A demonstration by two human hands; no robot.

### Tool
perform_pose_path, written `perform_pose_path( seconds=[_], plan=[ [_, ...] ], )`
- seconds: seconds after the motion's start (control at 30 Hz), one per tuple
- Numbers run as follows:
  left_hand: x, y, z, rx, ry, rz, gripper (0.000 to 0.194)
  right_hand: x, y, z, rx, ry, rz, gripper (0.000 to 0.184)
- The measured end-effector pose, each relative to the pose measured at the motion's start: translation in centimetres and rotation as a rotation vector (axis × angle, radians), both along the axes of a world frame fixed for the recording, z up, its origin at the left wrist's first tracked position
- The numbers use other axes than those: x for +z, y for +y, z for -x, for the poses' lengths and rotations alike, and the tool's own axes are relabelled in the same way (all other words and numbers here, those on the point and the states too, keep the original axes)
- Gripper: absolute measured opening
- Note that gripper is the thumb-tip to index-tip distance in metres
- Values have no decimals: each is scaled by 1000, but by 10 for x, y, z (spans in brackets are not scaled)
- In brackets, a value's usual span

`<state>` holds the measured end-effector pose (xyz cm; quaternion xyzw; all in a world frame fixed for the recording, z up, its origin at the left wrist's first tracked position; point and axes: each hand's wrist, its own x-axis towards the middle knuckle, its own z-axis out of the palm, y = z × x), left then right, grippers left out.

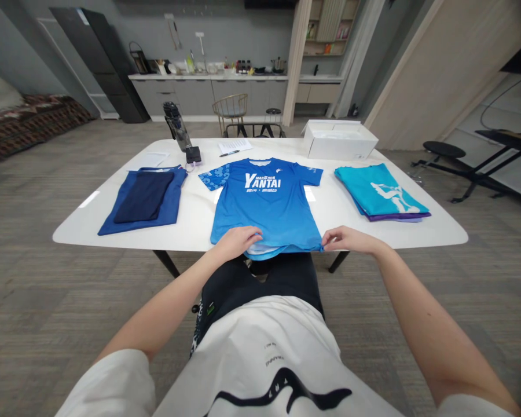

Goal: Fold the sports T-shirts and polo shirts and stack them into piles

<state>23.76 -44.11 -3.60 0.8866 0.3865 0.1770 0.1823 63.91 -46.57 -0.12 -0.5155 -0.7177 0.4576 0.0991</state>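
A blue T-shirt with white "Yantai Marathon" lettering lies front side up across the middle of the white table, its neck away from me. Its hem hangs slightly over the near edge, and a lighter inner layer shows there. My left hand is closed on the hem left of its middle; the thumb is partly hidden. At the hem's right corner, my right hand pinches the fabric between thumb and fingers. The left sleeve carries a wave pattern.
Folded dark and blue clothes lie at the left, and a stack topped by a turquoise shirt at the right. Toward the back stand a bottle, a small black box, paper with a pen, and a white box.
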Motion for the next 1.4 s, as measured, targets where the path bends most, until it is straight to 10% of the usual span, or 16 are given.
perform_pose_path(
  seconds=[0.2,0.57,1.07,1.4],
  plan=[
    [-4,12,27,275,194,-111,29,-32,19,25,-169,-21,-325,40],
    [-18,-25,43,-34,364,-209,23,-86,50,69,-145,-329,-639,20],
    [-20,41,72,167,-187,608,44,-83,71,78,-293,-673,-659,29],
    [-32,44,44,259,180,-199,42,-74,88,74,-346,-682,-646,45]
  ],
)
